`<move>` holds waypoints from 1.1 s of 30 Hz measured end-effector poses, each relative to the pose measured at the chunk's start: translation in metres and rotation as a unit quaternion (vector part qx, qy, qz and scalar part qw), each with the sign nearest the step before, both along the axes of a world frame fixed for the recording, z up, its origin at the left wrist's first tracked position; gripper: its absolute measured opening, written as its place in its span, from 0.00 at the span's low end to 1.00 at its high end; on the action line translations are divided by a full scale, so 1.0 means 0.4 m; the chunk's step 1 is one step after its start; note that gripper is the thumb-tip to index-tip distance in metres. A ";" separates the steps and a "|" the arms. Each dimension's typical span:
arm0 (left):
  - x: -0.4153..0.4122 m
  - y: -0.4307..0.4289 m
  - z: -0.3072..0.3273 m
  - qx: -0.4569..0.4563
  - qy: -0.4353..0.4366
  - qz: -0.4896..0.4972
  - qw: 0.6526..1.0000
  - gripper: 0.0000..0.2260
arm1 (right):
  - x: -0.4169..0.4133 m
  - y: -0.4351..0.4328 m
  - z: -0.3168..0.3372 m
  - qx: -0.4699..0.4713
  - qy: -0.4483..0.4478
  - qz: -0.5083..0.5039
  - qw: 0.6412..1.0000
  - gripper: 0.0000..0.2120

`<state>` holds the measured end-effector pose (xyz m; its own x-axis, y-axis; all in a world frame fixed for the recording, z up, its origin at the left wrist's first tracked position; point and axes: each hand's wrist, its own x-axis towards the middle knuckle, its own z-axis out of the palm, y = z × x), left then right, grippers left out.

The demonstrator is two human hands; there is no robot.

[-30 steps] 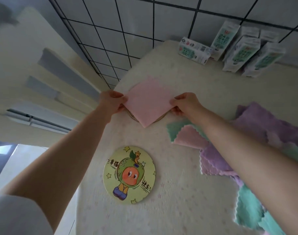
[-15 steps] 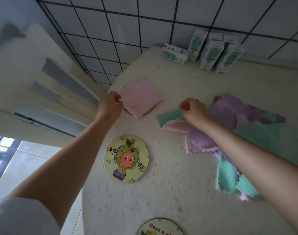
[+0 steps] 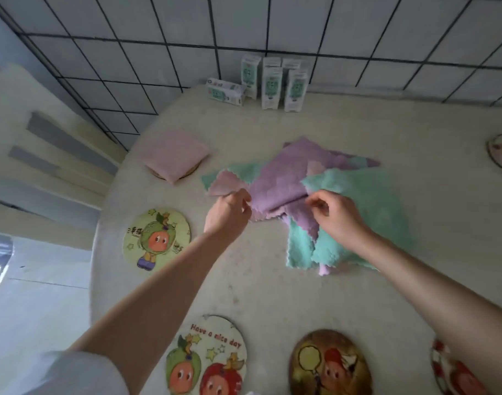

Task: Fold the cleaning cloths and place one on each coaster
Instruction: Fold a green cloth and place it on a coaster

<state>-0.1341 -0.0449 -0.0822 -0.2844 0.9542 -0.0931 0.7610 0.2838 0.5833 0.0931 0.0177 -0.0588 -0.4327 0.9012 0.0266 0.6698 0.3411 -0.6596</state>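
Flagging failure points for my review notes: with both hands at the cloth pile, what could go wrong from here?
1. The left hand and right hand pinch the purple cloth, which lies overlapped with the green cloth and others; lifting may drag those along.
2. The folded pink cloth overhangs its coaster near the table edge; a passing arm could shift it.

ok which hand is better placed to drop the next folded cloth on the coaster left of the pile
Left, likely. Both hands pinch the purple cloth, but the left hand is next to that bare coaster; the right hand is farther off, over the teal cloth.
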 end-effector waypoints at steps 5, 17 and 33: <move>0.193 0.058 0.024 0.033 -0.020 -0.002 0.999 0.08 | 0.142 0.052 0.055 0.005 0.073 -0.002 0.997 0.10; 0.363 0.297 0.056 -0.085 -0.020 -0.037 0.995 0.10 | 0.320 0.335 -0.054 -0.055 -0.161 0.060 0.984 0.18; 0.343 0.335 0.053 -0.126 -0.011 -0.025 0.992 0.10 | 0.366 0.419 -0.083 0.026 -0.271 0.044 0.961 0.13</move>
